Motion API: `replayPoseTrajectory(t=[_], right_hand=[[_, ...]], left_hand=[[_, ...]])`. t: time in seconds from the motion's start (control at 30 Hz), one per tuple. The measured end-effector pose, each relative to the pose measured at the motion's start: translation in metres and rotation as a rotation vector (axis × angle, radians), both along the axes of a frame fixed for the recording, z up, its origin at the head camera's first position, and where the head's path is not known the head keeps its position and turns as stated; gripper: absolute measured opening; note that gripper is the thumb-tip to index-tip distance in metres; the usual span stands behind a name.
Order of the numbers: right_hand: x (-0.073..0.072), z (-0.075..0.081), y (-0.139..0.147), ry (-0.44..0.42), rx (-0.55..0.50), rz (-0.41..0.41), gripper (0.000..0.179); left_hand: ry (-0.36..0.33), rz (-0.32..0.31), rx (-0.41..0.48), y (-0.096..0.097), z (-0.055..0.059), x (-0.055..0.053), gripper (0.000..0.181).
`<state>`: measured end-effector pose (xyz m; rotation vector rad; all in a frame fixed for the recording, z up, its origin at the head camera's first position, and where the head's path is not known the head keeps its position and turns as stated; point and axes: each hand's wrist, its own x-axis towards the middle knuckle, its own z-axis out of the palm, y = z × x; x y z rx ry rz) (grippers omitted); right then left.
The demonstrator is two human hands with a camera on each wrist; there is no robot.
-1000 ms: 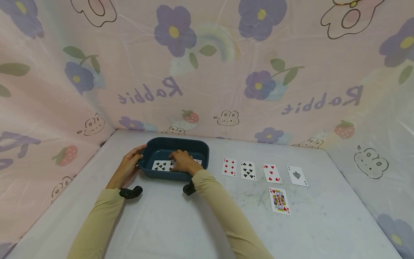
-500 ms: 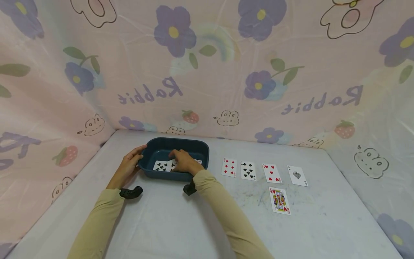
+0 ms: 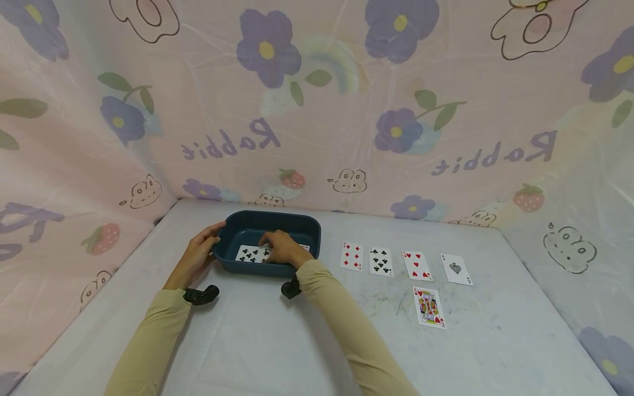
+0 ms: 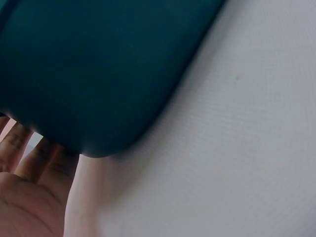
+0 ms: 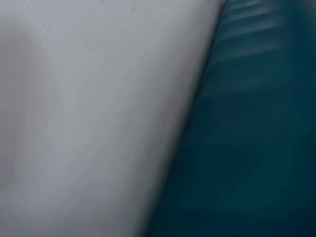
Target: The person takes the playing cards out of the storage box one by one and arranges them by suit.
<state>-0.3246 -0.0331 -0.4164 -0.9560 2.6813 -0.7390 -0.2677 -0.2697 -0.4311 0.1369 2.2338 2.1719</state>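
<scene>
Left fingers nearly straight, my left hand (image 3: 194,256) touches the left end of the dark teal, round-cornered rectangular bin (image 3: 257,269). My right hand (image 3: 283,247) reaches inside, fingers bent down over a white playing card with black clubs (image 3: 252,253); its fingertips are hidden, so I cannot tell whether it pinches anything. That card lies flat near the bin's front wall, its long side running left to right like the bin's, and my right hand is the nearer, directly over it. Outside, to the right, I read a row: six of diamonds (image 3: 351,256), seven of clubs (image 3: 381,261), five of hearts (image 3: 417,265) and ace of spades (image 3: 456,268), with the king of hearts (image 3: 429,307) nearer me. "Rabbit" shows mirrored on the pink flowered cloth (image 3: 198,55); I can make out no brand.
</scene>
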Motion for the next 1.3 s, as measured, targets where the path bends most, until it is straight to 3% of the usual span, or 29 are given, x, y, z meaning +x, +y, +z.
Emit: replayPoseTrajectory(t=[0.47, 0.57, 0.93, 1.3], right_hand=[[0.004, 0.004, 0.003, -0.008, -0.047, -0.018, 0.050], [0.004, 0.005, 0.006, -0.052, -0.097, -0.043, 0.045], [0.007, 0.009, 0.013, -0.050, -0.254, -0.029, 0.021], [0.008, 0.013, 0.015, -0.045, -0.337, -0.123, 0.016]], left_hand=[[0.001, -0.001, 0.010, 0.001, 0.000, 0.001, 0.047], [-0.001, 0.002, 0.014, 0.000, -0.001, 0.001, 0.047], [0.014, -0.003, -0.008, 0.000, -0.002, -0.001, 0.047], [0.011, -0.006, 0.007, -0.001, -0.001, 0.000, 0.047]])
